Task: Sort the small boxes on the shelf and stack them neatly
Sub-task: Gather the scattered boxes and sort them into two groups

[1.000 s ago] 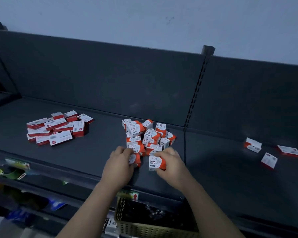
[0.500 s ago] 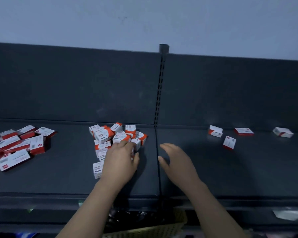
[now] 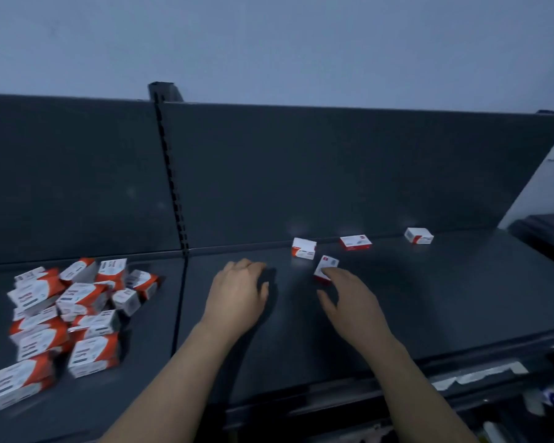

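"Head view: how far along is the sorting?"
"Hardly begun, I'd say. A jumbled pile on the shelf at left, nothing stacked; four loose boxes at right."
"And the hands?"
"Both empty, palms down: left hand loosely curled, right hand spread, reaching at the nearest box."

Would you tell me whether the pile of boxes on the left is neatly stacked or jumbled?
Jumbled: the pile of boxes lies at mixed angles, overlapping loosely on the shelf.
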